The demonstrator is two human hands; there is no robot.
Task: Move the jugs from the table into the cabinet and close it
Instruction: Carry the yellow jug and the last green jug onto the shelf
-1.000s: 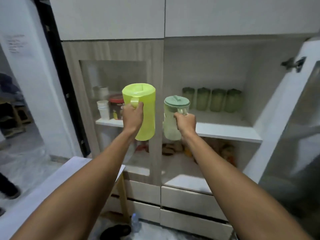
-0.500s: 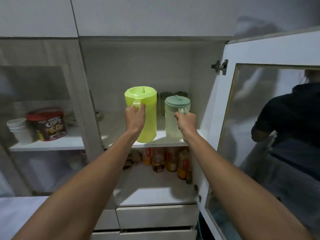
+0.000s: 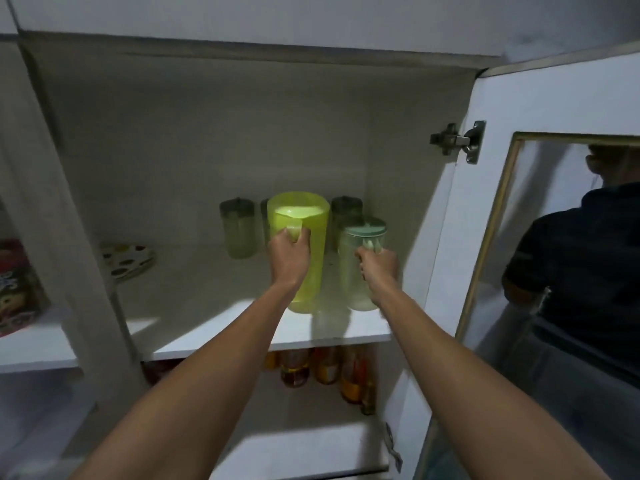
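Both arms reach into the open cabinet. My left hand [image 3: 289, 258] grips the handle of a bright yellow-green jug [image 3: 313, 237], whose base sits at the upper shelf [image 3: 221, 327] near its front. My right hand [image 3: 379, 266] holds the handle of a smaller clear jug with a pale green lid [image 3: 362, 268], just right of the first, low on the same shelf. Whether either base rests fully on the shelf is unclear. The cabinet door [image 3: 540, 216] stands open on the right.
Several dark-lidded green jugs [image 3: 239, 226] stand at the back of the shelf. Spotted plates [image 3: 128, 259] lie at its left. Bottles [image 3: 322, 368] fill the lower shelf. The door's glass reflects a person in a dark shirt [image 3: 581, 271]. A red container [image 3: 17, 289] sits behind the left door.
I have come closer to the cabinet. Both jugs have moved forward and down onto the upper shelf, deeper inside, still held by their handles.
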